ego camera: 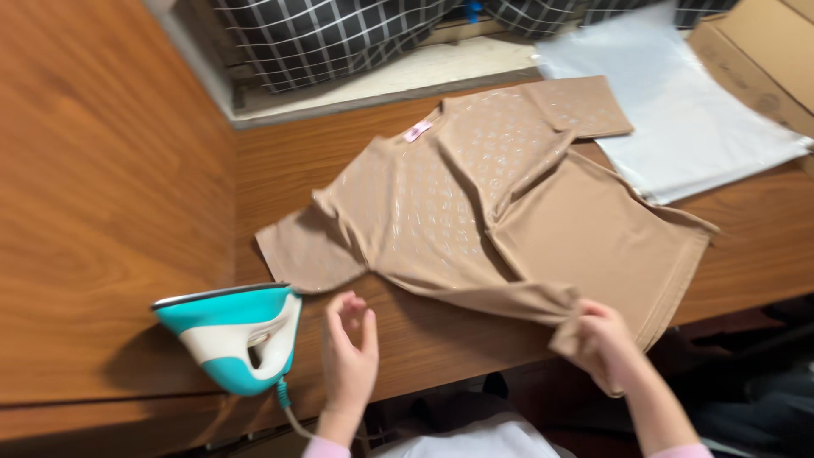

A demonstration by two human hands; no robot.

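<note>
— What do we have in our right hand [604, 337]?

— We pinch the hem of the tan T-shirt [500, 199], fingers closed on a bunched fold at the near edge of the wooden table [763, 242]. The shirt lies spread across the table, partly folded over itself.

— And our left hand [348, 349]?

— It hovers half open, fingers curled, holding nothing, just beside the teal and white iron [237, 335] standing on its heel. A clear plastic bag [695, 119] lies beyond the shirt.
</note>
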